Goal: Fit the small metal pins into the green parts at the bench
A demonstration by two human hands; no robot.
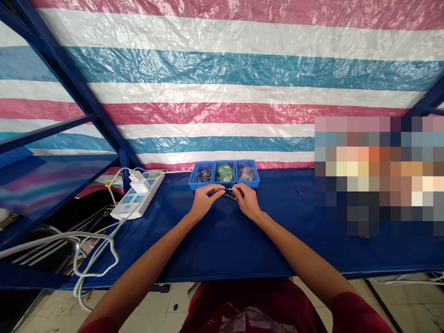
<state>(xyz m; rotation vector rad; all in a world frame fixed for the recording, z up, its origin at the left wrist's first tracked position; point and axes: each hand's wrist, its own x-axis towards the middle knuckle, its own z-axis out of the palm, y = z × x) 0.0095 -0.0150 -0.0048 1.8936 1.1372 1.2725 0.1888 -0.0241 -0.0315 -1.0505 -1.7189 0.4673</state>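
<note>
Near the middle of the blue table, my left hand (207, 200) and my right hand (245, 199) face each other with fingertips pinched. Between them runs a small thin dark rod-like piece (228, 189), one end in each hand; its exact kind is too small to tell. Just below it, several similar dark slim pieces (230, 196) lie on the table, partly hidden by my fingers. Right behind my hands stand three joined blue bins: the left bin (196, 186) has many dark metallic slim pieces, the middle bin (225, 183) green-and-white small items, the right bin (251, 184) clear plastic.
On the left of the table (229, 245) lies a white power strip (133, 208) with plugged-in adapters and loose white cables (100, 273). A single dark piece (299, 191) lies to the right. Striped plastic sheeting (222, 69) hangs behind; blue frame posts stand at both sides. The far right is pixelated.
</note>
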